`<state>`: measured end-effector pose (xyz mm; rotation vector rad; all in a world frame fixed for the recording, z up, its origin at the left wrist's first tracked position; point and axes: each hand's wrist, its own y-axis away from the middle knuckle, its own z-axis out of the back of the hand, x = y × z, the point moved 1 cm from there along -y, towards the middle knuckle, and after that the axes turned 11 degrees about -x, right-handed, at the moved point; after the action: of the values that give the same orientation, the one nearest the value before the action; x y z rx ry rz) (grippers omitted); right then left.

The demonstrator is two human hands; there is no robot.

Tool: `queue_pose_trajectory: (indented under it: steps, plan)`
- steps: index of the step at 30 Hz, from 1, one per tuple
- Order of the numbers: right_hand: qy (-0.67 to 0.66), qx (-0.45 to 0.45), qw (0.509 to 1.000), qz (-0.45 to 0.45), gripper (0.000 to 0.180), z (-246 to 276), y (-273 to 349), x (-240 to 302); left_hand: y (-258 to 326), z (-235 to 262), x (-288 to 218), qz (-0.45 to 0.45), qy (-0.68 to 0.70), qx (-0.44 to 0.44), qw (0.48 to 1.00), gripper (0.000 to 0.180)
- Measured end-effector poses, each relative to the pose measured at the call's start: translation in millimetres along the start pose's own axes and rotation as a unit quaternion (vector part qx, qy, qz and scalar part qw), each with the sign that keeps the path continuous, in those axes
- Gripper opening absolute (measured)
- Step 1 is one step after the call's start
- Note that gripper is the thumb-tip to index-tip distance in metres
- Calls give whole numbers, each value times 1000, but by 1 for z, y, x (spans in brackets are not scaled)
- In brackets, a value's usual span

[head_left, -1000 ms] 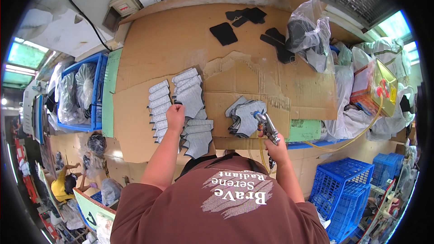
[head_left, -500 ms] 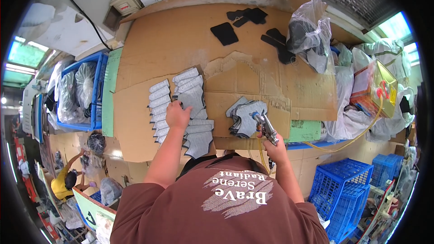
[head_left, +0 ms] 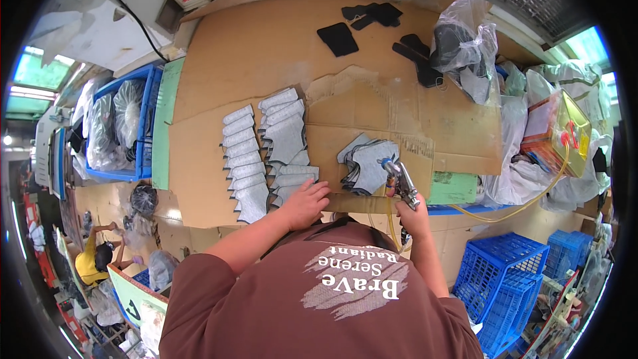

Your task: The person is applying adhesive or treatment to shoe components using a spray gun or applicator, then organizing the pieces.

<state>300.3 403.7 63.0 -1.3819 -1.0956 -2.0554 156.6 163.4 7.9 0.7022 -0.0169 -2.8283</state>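
Observation:
My right hand (head_left: 415,218) grips a metal spray gun (head_left: 403,185), its blue nozzle end over a fanned pile of grey fabric pieces (head_left: 371,165) with dark undersides. Off to the left, more grey cut pieces lie overlapping in two columns, a left column (head_left: 243,159) and a right column (head_left: 284,129). At the near end of the right column, my left hand (head_left: 306,203) lies with its fingers stretched out over the lowest pieces, at the table's front edge. Nothing shows in that hand; its palm is hidden.
Cardboard (head_left: 266,46) covers the table. Black cut pieces (head_left: 337,40) and a clear plastic bag (head_left: 468,53) sit at the back. A yellow hose (head_left: 531,206) runs right to a square tin (head_left: 561,126). Blue crates (head_left: 498,272) stand low right, a blue bin (head_left: 149,126) left.
My left hand has come back from the middle of the grey columns to their near right end, its fingers now spread. The spray gun stays over the pile; the whole view has shifted slightly.

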Motion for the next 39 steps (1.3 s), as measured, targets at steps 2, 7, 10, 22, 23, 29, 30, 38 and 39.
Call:
queue_pose_trajectory:
  steps: [2, 7, 10, 22, 23, 29, 30, 38, 39]
  plan:
    - [11, 5, 1000, -15, 28, 1, -1, -4, 7, -14, 10, -18, -45, -77, 996, 30]
    - [-7, 9, 1000, -9, 31, -5, 0, 2, 6, -22, 13, 50, -2, -148, 988, 29]
    - [-12, 11, 1000, -4, 31, -6, 0, 3, -2, -16, 6, 69, -4, -170, 983, 28]
    - [10, 14, 1000, 8, 27, -4, 0, 3, -20, 3, 21, 120, -106, -143, 977, 24]
    - [11, 10, 1000, 7, 27, -4, 0, 3, -22, 6, 17, 114, -102, -159, 975, 22]
    - [-2, 23, 1000, -8, 27, -9, 1, 6, -55, 9, -13, 207, 246, -238, 917, 26]
    - [0, 21, 1000, -7, 27, -10, 0, 6, -63, 9, -19, 205, 248, -239, 916, 26]
    - [3, 33, 999, 32, 26, -17, -5, 0, -89, 8, -24, 247, 134, -239, 929, 30]
    - [-7, 32, 999, 36, 25, -18, -5, -1, -90, 9, -25, 246, 134, -238, 930, 30]
